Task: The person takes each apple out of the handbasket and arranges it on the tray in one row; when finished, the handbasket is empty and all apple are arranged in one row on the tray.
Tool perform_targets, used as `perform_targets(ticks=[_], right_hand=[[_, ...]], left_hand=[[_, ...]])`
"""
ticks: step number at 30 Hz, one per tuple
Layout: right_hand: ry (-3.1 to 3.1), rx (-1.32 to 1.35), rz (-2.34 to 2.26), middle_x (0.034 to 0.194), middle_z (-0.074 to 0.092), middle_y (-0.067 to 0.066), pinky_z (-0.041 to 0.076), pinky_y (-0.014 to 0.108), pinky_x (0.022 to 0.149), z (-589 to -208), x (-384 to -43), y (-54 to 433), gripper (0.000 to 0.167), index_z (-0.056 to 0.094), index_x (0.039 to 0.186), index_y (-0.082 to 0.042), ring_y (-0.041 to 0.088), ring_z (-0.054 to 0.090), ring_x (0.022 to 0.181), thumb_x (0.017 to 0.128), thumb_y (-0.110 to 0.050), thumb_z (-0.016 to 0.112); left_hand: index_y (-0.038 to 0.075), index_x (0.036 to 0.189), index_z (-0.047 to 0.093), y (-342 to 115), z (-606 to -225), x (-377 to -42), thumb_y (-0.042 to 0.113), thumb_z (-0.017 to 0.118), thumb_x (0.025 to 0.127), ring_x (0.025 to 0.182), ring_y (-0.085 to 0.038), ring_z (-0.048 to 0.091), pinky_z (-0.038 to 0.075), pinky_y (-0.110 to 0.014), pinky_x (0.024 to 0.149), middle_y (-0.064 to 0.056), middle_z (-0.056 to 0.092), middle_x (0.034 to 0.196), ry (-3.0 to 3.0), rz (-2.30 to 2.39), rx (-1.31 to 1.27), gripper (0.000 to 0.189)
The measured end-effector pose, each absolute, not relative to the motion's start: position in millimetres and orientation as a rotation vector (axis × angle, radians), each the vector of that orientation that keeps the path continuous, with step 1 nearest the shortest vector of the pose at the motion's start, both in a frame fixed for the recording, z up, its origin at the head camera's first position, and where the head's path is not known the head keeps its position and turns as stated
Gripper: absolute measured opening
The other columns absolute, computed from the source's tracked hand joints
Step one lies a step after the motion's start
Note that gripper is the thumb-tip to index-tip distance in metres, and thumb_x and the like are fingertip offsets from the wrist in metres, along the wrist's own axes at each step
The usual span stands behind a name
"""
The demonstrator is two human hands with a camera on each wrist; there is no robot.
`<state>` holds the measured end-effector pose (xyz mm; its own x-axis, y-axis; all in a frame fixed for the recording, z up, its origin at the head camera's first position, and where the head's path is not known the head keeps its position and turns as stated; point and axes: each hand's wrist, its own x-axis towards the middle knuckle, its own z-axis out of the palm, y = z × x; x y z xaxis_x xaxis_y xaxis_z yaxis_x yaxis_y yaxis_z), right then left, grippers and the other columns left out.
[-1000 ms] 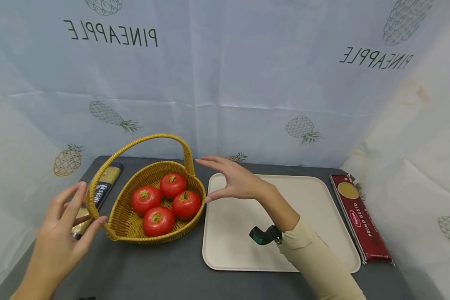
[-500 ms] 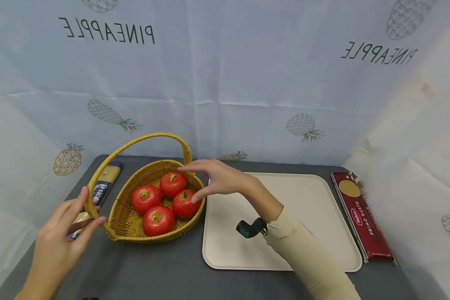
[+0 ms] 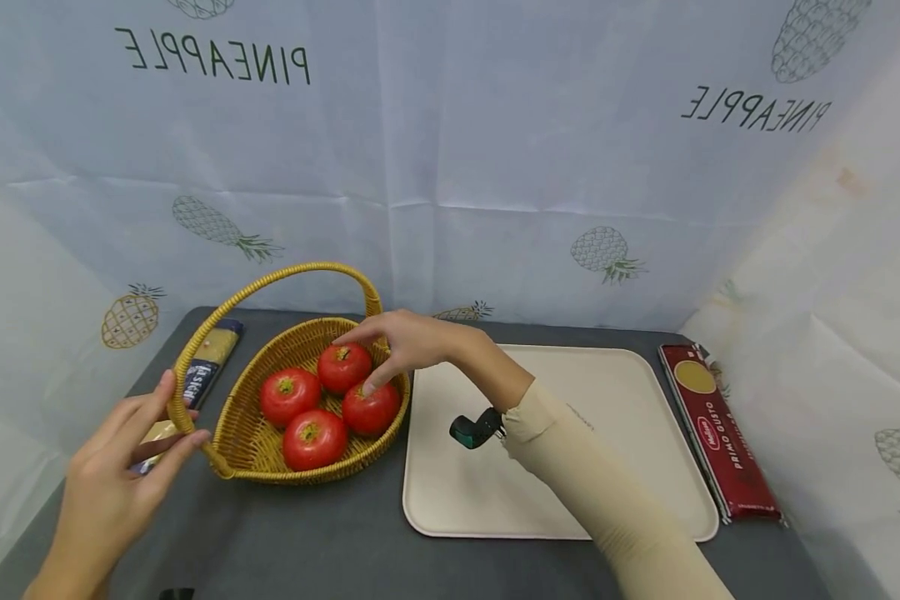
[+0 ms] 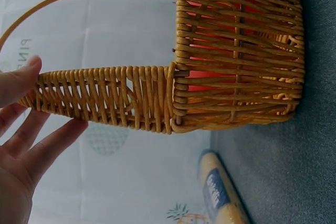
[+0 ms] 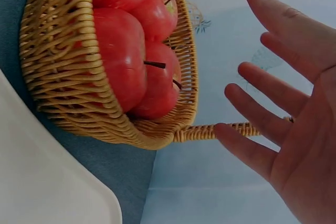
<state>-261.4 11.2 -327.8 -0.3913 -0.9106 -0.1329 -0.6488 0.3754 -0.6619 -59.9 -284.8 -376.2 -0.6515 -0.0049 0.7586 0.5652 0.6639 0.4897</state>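
Observation:
A yellow-brown wicker basket (image 3: 251, 440) stands on the left of the table with several red apples (image 3: 315, 440) in it. Its tall handle (image 3: 270, 283) arches over them. At the handle's near left end, my left hand (image 3: 112, 475) pinches the wicker; in the left wrist view the thumb lies on one side and the fingers (image 4: 55, 145) on the other. My right hand (image 3: 420, 340) hovers over the basket's right side, above the two right-hand apples. In the right wrist view its spread fingers (image 5: 262, 114) are apart from the apples (image 5: 123, 59) and hold nothing.
A cream tray (image 3: 495, 483) lies right of the basket. Beyond it, at the table's right edge, is a red spaghetti packet (image 3: 720, 433). Another pasta packet (image 3: 210, 358) lies behind the left hand. A pineapple-print cloth (image 3: 495, 167) hangs behind the dark table (image 3: 330, 542).
My right hand has moved left, from beside the basket's right rim to over the right-hand apples. The left hand stays at the handle, and the basket has not visibly moved.

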Motion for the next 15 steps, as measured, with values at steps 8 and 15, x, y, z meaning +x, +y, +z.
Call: perform_targets(ticks=[8, 15], right_hand=[[2.059, -1.274, -0.647, 0.152, 0.054, 0.01, 0.057, 0.035, 0.112, -327.8, -268.4, -4.0, 0.07, 0.053, 0.15, -0.013, 0.028, 0.049, 0.141, 0.088, -0.027, 0.082], [2.008, -1.186, -0.584, 0.151, 0.055, 0.005, 0.054, 0.028, 0.113, -339.9, -268.2, -8.5, 0.062, 0.056, 0.147, -0.012, 0.022, 0.048, 0.141, 0.091, -0.021, 0.079]], left_hand=[[-0.009, 0.141, 0.054, -286.2, -376.0, -60.4, 0.051, 0.067, 0.09, 0.104, 0.017, 0.063, 0.053, 0.003, 0.083, 0.021, 0.06, 0.116, -2.102, -0.992, -0.451, 0.08], [-0.008, 0.142, 0.053, -286.5, -374.9, -59.8, 0.05, 0.068, 0.09, 0.103, 0.017, 0.063, 0.053, 0.003, 0.083, 0.021, 0.061, 0.115, -2.11, -1.0, -0.457, 0.08]])
